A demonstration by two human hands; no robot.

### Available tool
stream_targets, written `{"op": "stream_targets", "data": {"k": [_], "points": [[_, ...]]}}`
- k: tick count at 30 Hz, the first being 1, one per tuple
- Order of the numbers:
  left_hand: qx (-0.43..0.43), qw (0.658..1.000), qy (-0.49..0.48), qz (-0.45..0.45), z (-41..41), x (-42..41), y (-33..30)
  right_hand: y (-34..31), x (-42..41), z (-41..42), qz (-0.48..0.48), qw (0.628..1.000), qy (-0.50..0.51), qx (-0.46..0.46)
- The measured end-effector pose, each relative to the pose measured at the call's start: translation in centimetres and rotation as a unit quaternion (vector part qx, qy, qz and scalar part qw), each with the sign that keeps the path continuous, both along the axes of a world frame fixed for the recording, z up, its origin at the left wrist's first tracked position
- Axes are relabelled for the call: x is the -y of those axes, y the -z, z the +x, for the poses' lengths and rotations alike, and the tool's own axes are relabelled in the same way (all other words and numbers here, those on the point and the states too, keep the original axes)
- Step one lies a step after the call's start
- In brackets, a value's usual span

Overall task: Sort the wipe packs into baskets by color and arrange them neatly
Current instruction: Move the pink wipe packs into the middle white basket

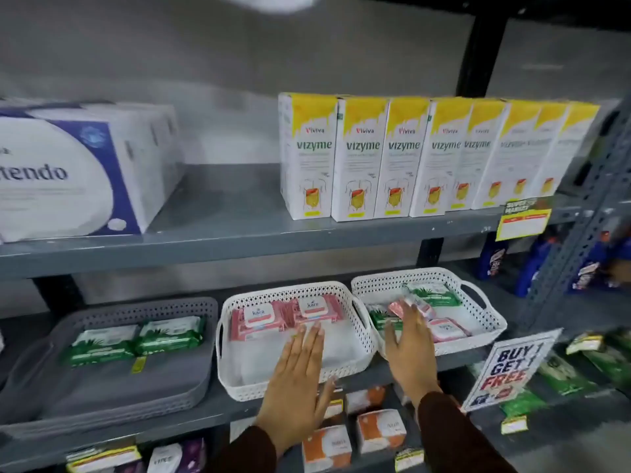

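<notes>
On the middle shelf stand three baskets. A grey basket [136, 310] on the left holds two green wipe packs [102, 343]. The middle white basket [246, 387] has two pink wipe packs [256, 319] along its back. The right white basket [485, 324] mixes green packs [432, 293] with a pink pack [447, 329]. My right hand [409, 349] reaches into the right basket and its fingers close on a tilted, blurred pink pack [423, 307]. My left hand [297, 380] hovers flat and open over the front of the middle basket, fingertips near a pink pack [316, 308].
The shelf above carries yellow-and-white Vizyme boxes [358, 158] and a large white box [68, 172]. A "Buy 1 Get 1 Free" sign [508, 367] stands right of the baskets. Orange packs [379, 431] sit on the shelf below. A perforated steel upright [580, 240] rises at right.
</notes>
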State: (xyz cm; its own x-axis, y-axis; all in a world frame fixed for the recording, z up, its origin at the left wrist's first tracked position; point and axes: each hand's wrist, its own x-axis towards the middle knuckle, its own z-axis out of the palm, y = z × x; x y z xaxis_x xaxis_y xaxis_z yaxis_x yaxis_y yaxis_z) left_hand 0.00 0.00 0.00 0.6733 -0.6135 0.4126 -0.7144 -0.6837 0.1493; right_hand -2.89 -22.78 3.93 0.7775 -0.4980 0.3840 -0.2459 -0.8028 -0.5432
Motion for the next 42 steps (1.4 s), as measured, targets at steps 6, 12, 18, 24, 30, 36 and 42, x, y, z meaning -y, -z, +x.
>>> {"op": "stream_targets", "data": {"k": [6, 12, 18, 24, 30, 36, 42], "points": [[-0.052, 0.995, -0.041, 0.072, 1.2, 5.4, 3.6, 0.0, 9.2, 5.9, 0.178, 0.978, 0.105, 0.032], [-0.08, 0.986, -0.118, 0.081, 1.0, 6.6, 4.7, 0.8, 16.2, 10.1, 0.315, 0.928, -0.066, -0.187], [-0.101, 0.976, -0.179, 0.067, 0.5, 4.7, 4.4, 0.6, 19.4, 10.7, 0.301, 0.921, -0.112, -0.22], [-0.11, 0.97, -0.21, 0.049, 0.7, 3.0, 4.2, 0.4, 15.2, 10.2, 0.261, 0.951, -0.129, -0.109], [-0.114, 0.969, -0.215, 0.033, 0.6, 3.3, 4.1, -1.3, 8.2, 10.8, 0.132, 0.964, -0.232, 0.006], [-0.116, 0.966, -0.228, 0.042, 0.3, 3.4, 4.4, 1.6, 1.6, 13.6, 0.037, 0.923, -0.351, -0.154], [-0.103, 0.968, -0.224, 0.049, 0.3, 3.4, 4.4, 3.1, 0.9, 14.1, 0.019, 0.904, -0.374, -0.207]]}}
